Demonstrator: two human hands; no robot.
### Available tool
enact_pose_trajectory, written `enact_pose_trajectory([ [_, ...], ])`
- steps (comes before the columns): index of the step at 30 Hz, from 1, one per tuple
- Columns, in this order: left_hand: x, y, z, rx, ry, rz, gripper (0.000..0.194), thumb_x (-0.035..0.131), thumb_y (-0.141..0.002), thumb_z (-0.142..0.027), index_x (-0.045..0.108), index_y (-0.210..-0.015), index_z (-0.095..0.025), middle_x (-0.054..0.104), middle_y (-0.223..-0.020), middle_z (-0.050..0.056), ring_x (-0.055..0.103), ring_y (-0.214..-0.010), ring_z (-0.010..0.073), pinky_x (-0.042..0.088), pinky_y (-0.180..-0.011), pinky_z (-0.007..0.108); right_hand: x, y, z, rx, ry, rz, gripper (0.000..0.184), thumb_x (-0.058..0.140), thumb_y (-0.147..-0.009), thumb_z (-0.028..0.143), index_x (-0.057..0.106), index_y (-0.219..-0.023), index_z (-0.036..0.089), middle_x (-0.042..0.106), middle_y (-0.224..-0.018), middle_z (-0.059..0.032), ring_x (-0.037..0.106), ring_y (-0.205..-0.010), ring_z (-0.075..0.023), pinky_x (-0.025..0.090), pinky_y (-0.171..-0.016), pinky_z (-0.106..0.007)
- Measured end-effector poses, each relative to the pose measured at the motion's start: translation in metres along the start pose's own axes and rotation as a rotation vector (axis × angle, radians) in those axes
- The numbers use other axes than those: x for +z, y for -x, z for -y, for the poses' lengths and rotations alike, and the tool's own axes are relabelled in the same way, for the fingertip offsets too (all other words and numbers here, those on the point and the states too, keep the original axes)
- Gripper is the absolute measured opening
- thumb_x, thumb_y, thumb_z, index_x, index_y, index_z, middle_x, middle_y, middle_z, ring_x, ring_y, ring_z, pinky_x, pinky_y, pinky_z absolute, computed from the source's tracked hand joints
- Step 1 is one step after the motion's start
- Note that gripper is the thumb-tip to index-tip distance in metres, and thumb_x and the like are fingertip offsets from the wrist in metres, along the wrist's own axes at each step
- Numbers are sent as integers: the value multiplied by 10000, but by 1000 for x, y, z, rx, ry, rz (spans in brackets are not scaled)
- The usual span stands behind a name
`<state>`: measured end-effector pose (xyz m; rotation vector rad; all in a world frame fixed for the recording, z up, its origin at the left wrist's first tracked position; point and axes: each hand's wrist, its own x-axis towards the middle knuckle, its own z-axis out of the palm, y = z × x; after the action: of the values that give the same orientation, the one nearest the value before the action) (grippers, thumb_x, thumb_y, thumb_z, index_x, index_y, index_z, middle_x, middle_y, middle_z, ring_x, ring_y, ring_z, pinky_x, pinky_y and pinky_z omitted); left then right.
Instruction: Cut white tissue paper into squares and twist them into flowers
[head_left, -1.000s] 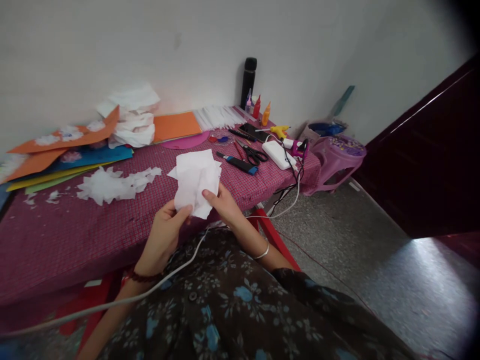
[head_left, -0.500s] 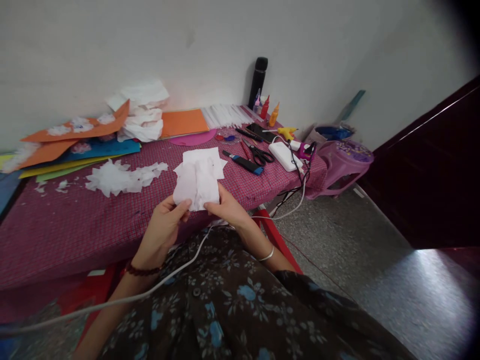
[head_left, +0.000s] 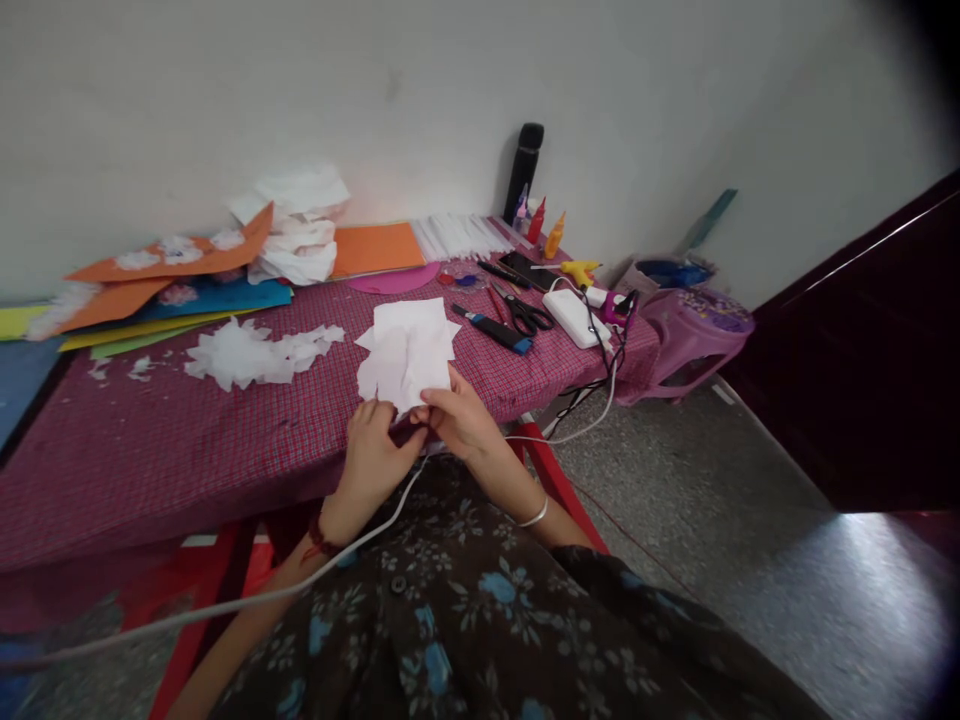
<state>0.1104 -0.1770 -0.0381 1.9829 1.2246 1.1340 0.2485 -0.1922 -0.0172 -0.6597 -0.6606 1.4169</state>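
While our right hand (head_left: pixel 466 420) pinches the paper (head_left: pixel 409 345), our left hand (head_left: pixel 375 452) touches its near edge, grip unclear.

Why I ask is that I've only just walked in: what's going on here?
Someone is handling a few white sheets over the front of a cloth-covered table. The right hand holds their lower right corner, thumb on top; the left hand is at the lower edge, its exact grip hard to make out. Ragged white pieces lie on the table to the left, and a cutter and scissors lie to the right.
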Motion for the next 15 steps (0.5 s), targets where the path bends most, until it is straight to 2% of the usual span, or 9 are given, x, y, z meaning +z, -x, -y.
enact_pose_trajectory([
  [4, -3, -2, -8, 70, -63, -158, 147, 743, -707, -268, 609, -701, -209, 593, -817, 74, 564, -915, 286, 437, -864, 393, 7, 4, -1, -44, 66, -28, 349, 717, -633, 238, 548, -938, 227, 553, -701, 68, 455, -535, -83, 431, -541, -234],
  [8, -14, -2, -14, 18, 25, -162, 91, 710, -694, -216, 621, -705, -198, 605, -775, 33, 574, -831, 228, 441, -809, 337, 10, 10, 1, -42, 165, -31, 444, 767, -632, 314, 545, -1010, 241, 590, -765, 43, 491, -577, -110, 461, -562, -256],
  [10, -19, -4, -17, -90, 240, -152, 102, 704, -705, -217, 665, -794, -188, 657, -805, 26, 596, -796, 200, 452, -792, 319, 6, 9, 4, -35, 182, 35, 506, 794, -641, 379, 543, -1060, 245, 604, -781, 34, 532, -608, -124, 484, -591, -267],
  [12, -24, -10, -19, -269, 581, -115, 219, 727, -688, -237, 692, -896, -179, 708, -858, 37, 635, -786, 193, 479, -774, 317, -4, 5, 7, -90, 189, 57, 541, 793, -665, 446, 546, -1103, 247, 600, -757, 40, 556, -621, -126, 492, -618, -269],
  [13, -26, -13, -20, -368, 751, -83, 276, 744, -662, -235, 698, -927, -174, 726, -885, 47, 656, -803, 203, 496, -775, 324, -10, 1, 8, -133, 194, 20, 543, 785, -678, 474, 549, -1112, 247, 593, -739, 47, 559, -617, -121, 490, -624, -264],
  [15, -30, -19, -20, -526, 1001, -22, 354, 761, -611, -199, 704, -959, -170, 745, -939, 68, 686, -879, 237, 529, -805, 351, -24, -6, 9, -206, 214, -154, 512, 781, -687, 512, 562, -1059, 237, 586, -715, 57, 553, -602, -104, 481, -624, -247],
])
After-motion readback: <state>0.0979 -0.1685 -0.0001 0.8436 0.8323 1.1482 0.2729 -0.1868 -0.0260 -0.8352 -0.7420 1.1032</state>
